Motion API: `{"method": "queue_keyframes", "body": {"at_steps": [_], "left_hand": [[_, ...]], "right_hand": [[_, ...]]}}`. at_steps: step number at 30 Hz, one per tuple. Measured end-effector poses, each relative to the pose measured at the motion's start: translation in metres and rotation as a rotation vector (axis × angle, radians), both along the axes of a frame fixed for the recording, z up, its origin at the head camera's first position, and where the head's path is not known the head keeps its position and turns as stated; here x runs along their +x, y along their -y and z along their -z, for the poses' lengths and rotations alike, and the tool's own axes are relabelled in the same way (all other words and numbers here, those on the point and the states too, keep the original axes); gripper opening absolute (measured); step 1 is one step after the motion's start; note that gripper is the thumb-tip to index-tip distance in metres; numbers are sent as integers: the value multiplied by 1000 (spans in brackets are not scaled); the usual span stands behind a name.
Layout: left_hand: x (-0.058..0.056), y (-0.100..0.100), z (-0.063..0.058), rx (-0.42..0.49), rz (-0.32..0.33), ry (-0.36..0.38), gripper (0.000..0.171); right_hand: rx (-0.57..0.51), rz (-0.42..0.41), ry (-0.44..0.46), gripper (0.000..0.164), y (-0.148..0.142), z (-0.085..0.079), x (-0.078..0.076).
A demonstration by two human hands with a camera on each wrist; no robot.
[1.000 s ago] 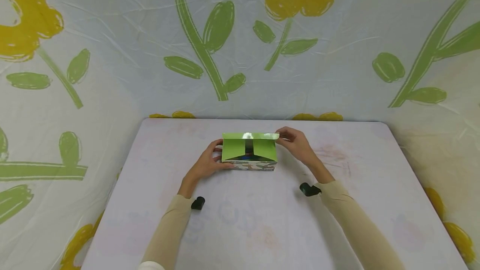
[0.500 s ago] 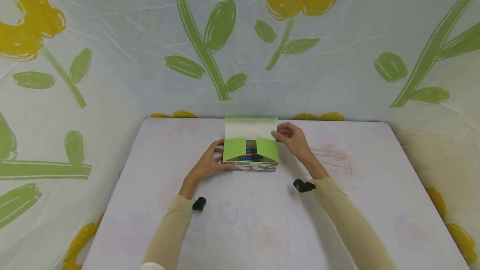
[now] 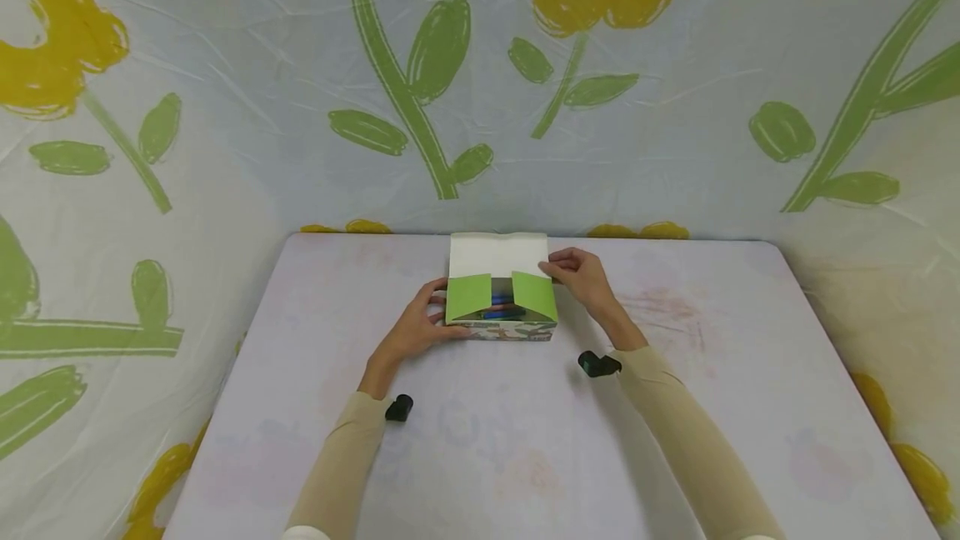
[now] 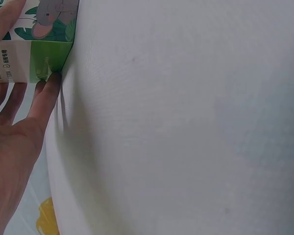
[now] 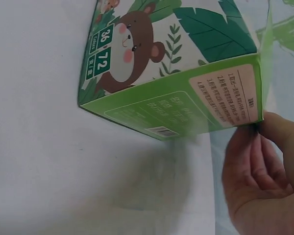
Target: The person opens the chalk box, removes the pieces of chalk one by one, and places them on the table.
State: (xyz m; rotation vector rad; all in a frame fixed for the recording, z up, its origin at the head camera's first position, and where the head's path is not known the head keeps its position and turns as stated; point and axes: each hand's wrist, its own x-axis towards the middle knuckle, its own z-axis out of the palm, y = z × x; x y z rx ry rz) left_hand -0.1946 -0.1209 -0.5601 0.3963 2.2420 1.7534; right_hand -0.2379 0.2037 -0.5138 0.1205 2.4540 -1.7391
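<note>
A small printed cardboard box (image 3: 517, 332) stands on the table, its lid (image 3: 498, 257) tipped back and its white inside showing. Two green side flaps (image 3: 469, 297) lean over the opening. Between them lie several thin blue and reddish sticks (image 3: 501, 314), of a kind I cannot tell. My left hand (image 3: 411, 327) holds the box's left end, thumb along the front and fingers at the side. At the lid's right edge, my right hand (image 3: 588, 280) pinches the card between thumb and fingers. The right wrist view shows a bear (image 5: 132, 46) printed on the box.
The pale table (image 3: 480, 457) spreads in front of the box and to both sides. Behind its back edge hangs a flower-printed cloth (image 3: 645, 157). Black wrist devices (image 3: 598, 364) sit by both sleeves.
The lid has swung up and back, with my right hand at its edge, and the sticks inside have come into sight. My right forearm has shifted slightly left; my left hand stays on the box.
</note>
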Motion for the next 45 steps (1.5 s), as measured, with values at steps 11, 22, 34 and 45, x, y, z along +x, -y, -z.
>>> {"method": "queue_keyframes", "body": {"at_steps": [11,22,34,45], "left_hand": [[1,-2,-2,1,1,-5,98],[1,-1,-1,-25,-15,-6,99],[7,0,-1,-56,-8,1,103],[19,-7,-10,-135,-71,-201,92]], "right_hand": [[65,-53,215,46,-4,-5,-4],[16,9,311,50,-2,-4,-4],[-69,33,-13,40,2,5,12],[39,31,-253,41,4,8,40]]}}
